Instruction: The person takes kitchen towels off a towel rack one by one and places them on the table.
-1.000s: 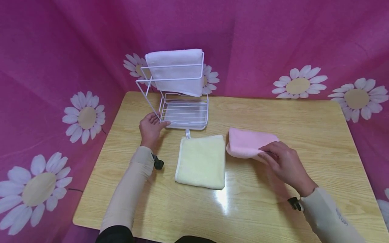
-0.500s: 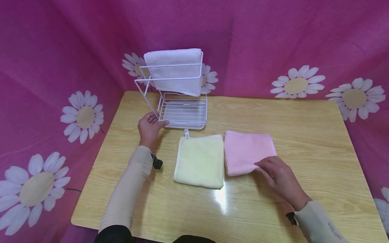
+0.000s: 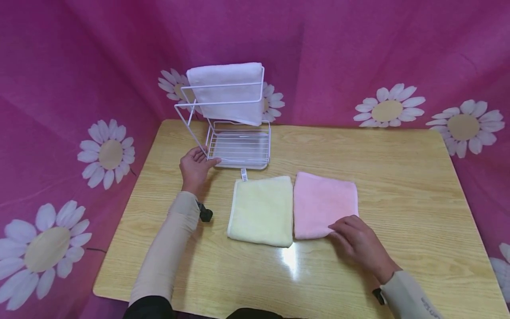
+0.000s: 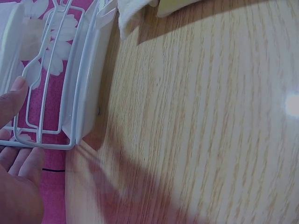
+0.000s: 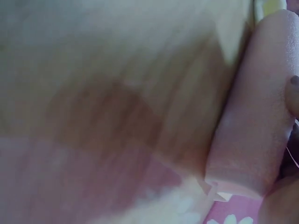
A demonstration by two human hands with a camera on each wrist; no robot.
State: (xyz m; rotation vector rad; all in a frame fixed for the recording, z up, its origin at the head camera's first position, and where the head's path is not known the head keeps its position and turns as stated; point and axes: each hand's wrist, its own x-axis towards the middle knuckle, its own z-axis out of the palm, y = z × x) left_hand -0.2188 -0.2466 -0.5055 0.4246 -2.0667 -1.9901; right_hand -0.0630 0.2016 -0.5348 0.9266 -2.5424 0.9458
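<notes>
Under rt hand [image 3: 360, 246] fingers [image 3: 338, 227] — pink towel's [image 3: 323, 204] near corner.

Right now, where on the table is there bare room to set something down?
The table's right side, beyond the pink towel, is bare, as is the near edge in front of both towels. Behind the pink towel is also free. It is crowded at the left rear: rack, left hand, yellow towel.
</notes>
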